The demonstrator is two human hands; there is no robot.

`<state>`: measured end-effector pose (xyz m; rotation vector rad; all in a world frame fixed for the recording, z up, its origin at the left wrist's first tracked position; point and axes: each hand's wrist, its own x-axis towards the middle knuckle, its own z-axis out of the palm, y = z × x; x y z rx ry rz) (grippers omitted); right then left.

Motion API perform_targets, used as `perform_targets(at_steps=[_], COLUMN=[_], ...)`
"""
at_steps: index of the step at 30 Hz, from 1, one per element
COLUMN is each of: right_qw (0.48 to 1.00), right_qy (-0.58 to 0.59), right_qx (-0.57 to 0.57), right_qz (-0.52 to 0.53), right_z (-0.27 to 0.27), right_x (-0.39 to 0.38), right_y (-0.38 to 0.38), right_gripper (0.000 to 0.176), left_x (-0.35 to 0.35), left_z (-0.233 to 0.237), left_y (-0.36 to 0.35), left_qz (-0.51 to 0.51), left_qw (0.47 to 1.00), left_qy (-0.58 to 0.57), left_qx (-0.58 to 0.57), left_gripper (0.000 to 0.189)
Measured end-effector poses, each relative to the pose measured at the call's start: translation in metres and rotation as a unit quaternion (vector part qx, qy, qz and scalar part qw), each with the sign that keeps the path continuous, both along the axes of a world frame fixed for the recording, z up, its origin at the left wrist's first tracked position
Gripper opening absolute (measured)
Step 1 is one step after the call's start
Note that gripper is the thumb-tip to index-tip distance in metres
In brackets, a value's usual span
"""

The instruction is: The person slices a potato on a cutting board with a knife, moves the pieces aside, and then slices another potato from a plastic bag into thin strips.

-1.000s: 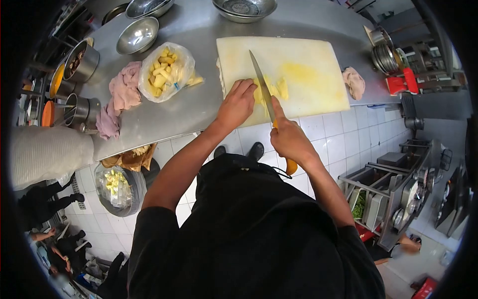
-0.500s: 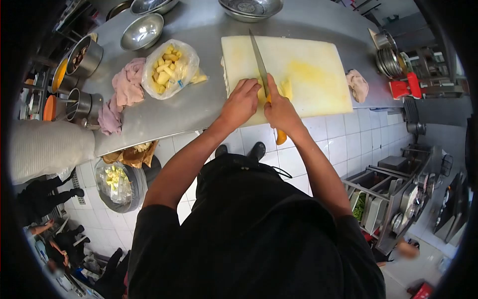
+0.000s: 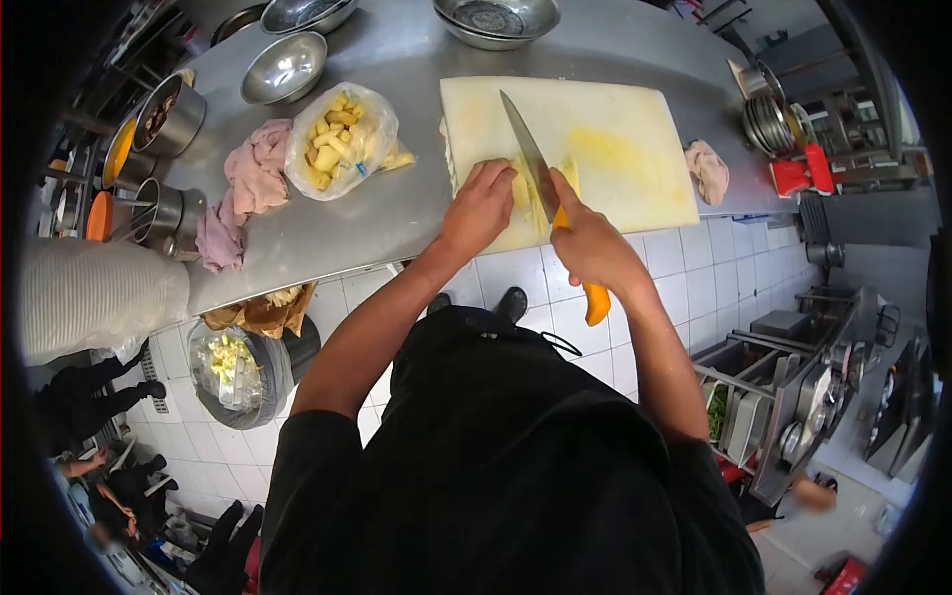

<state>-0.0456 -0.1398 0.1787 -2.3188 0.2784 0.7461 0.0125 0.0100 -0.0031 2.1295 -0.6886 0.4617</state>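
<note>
My right hand (image 3: 593, 243) grips a kitchen knife (image 3: 526, 139) by its orange handle, one finger stretched along the top near the blade. The blade slants up and left over a white cutting board (image 3: 635, 188). Beside the blade, my left hand (image 3: 480, 208) has its fingers curled together on a pale yellow vegetable piece (image 3: 524, 188), mostly hidden under the fingertips. Thin yellow slices (image 3: 568, 171) lie on the far side of the blade. Left of the board, a clear plastic bag (image 3: 375, 119) holds peeled pale yellow chunks (image 3: 332, 141).
Pink cloths (image 3: 260, 169) lie left of the bag, another cloth (image 3: 707, 172) right of the board. Metal bowls (image 3: 285, 67) stand along the back of the steel table (image 3: 387, 223). Below its edge is a lined bin (image 3: 238, 382) with scraps. Other people (image 3: 119, 496) are at lower left.
My right hand has moved right and toward me with the knife, turning the blade away from my left fingers. More yellow pieces show between them. My left hand stays nearly in place.
</note>
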Motion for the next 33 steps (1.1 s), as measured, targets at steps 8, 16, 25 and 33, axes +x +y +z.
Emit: perform_targets(at_steps=[8,16,25,33], right_qw=[0.999,0.994,0.996,0.993], right_qy=[-0.045,-0.105,-0.083,-0.114], right_qx=[-0.013,-0.019,-0.020,-0.025], right_qz=[0.016,0.028,0.027,0.023], right_z=[-0.023,-0.044,-0.011,-0.017], right_x=[-0.025,-0.009,-0.016,-0.021], right_y=[-0.002,0.000,0.009,0.005], right_gripper=[0.079,0.080,0.078,0.080], left_x=[-0.001,-0.001,0.010,0.018], left_z=[0.004,0.001,0.037,0.048], left_y=[-0.001,0.001,0.002,0.002], left_qz=[0.017,0.028,0.126,0.120], left_qw=[0.999,0.996,0.968,0.908], left_qy=[-0.024,-0.014,0.175,0.368], left_qx=[-0.046,-0.079,-0.130,-0.162], left_gripper=[0.012,0.012,0.026,0.024])
